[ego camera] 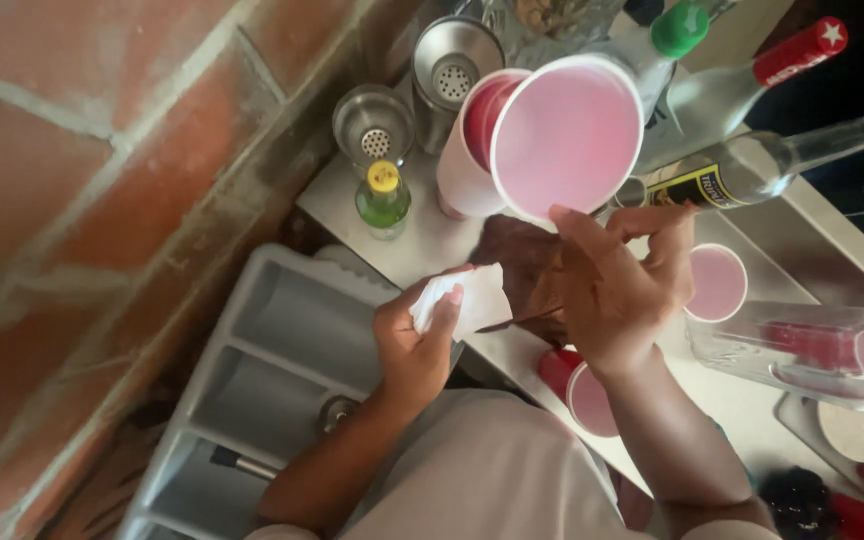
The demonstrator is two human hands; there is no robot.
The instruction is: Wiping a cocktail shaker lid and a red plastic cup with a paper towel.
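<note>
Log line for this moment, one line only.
left hand: holds white cloth | right hand: holds red cup by rim | knife: between hands

One view only — a head-worn camera looking steeply down from above the person's chest, close to the work. The left hand (414, 345) and right hand (617, 290) sit near centre; the tabletop (422, 245) runs from 12 toward 4 o'clock — a brick wall (102, 200) fills 9 to 11 o'clock.

White counter (422, 240), green bottle (383, 200), red cups (717, 283), clear bottles (752, 165)
</note>
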